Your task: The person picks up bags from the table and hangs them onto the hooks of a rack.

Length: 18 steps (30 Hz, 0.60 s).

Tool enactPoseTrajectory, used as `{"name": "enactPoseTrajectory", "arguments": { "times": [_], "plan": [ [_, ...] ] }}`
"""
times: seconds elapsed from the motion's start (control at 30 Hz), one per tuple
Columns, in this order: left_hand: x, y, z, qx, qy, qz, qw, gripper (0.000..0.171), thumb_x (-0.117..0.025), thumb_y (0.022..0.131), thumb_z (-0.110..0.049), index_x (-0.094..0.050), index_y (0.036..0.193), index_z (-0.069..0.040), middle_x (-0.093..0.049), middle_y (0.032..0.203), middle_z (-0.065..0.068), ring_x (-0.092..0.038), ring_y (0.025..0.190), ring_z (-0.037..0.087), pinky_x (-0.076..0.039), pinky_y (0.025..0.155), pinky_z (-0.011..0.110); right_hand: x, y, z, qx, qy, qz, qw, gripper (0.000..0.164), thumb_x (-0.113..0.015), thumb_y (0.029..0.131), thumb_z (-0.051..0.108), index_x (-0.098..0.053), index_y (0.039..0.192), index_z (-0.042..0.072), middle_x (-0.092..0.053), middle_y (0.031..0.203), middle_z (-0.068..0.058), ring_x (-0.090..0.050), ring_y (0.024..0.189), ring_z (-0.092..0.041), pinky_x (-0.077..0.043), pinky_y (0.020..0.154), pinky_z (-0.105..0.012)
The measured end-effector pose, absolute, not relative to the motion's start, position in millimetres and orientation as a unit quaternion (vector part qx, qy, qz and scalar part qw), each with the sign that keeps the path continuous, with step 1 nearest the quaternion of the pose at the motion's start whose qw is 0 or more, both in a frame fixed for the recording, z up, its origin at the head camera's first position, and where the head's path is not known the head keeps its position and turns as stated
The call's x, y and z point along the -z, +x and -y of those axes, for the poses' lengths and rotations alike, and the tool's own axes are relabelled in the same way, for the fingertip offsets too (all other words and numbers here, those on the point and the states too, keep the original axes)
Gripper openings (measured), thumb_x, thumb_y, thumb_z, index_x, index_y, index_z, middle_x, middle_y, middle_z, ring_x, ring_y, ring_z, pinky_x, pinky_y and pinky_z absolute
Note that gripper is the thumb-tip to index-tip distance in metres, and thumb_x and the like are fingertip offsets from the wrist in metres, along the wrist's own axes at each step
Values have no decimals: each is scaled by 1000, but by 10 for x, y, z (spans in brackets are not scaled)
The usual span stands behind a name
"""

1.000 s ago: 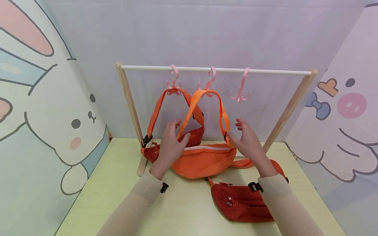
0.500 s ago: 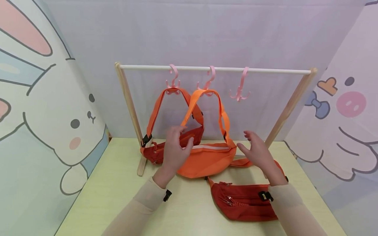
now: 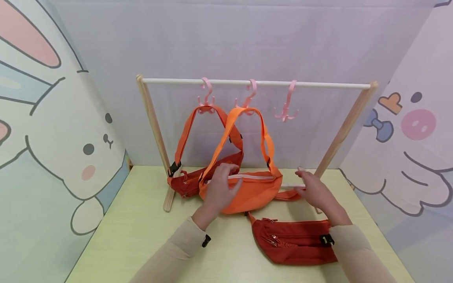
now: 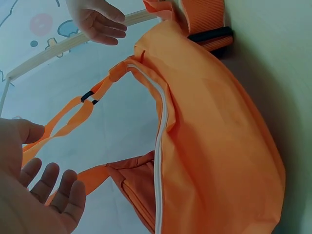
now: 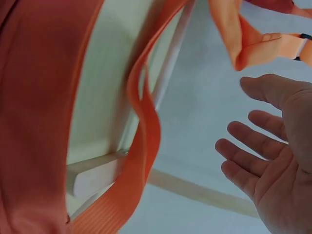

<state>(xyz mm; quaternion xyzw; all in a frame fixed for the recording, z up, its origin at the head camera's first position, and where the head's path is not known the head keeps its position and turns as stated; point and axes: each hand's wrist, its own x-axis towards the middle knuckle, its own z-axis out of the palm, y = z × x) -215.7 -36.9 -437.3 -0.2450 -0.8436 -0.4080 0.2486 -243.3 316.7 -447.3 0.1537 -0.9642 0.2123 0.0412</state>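
both hands loose: left hand (image 3: 220, 188) by the orange bag (image 3: 255, 192), right hand (image 3: 315, 191) beside; best pinch the red bag's strap (image 3: 288, 194) firmly.

Three waist bags show in the head view: one bright orange waist bag (image 3: 247, 192) at the centre, one dark red waist bag (image 3: 189, 184) at its 9 o'clock, and a second dark red waist bag (image 3: 293, 243) at its 5 o'clock. Three pink hooks hang on the rail: a left hook (image 3: 207, 96) at 11 o'clock from the orange bag, a middle hook (image 3: 249, 98) at 12 o'clock, and a right hook (image 3: 286, 104) at 1 o'clock. There is one wooden rack (image 3: 155, 129) with one white rail (image 3: 318, 84). Two hands are in view, the left hand (image 3: 219, 190) and the right hand (image 3: 315, 192). One table (image 3: 141, 236) holds everything.
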Motion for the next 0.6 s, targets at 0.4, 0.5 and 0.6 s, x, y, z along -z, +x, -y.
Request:
{"name": "enactPoseTrajectory", "arguments": {
  "times": [0.4,0.5,0.6],
  "plan": [
    [4585,-2125,146,370,-249,886,126,44,-78,99,-23,-63,137,-7,-64,127,7,-62,114,25,-56,94,38,4798,-2513,-3367,-119,157,980,9,43,-90,84,4,-69,121,-1,-67,106,-19,-67,91,-38,-57,86,-60],
    [4632,-2124,90,350,-255,895,108,46,-78,99,-27,-62,139,-10,-64,129,3,-61,116,20,-56,94,36,4875,-2543,-3399,-103,166,981,10,36,-89,84,3,-71,115,1,-66,99,-15,-65,84,-34,-58,79,-57],
    [4672,-2123,36,329,-263,902,95,48,-79,99,-29,-62,139,-11,-63,131,2,-61,117,19,-56,95,36,4952,-2567,-3422,-84,178,980,24,32,-89,84,4,-73,112,4,-67,96,-12,-63,81,-31,-56,76,-54]
  ]
}}
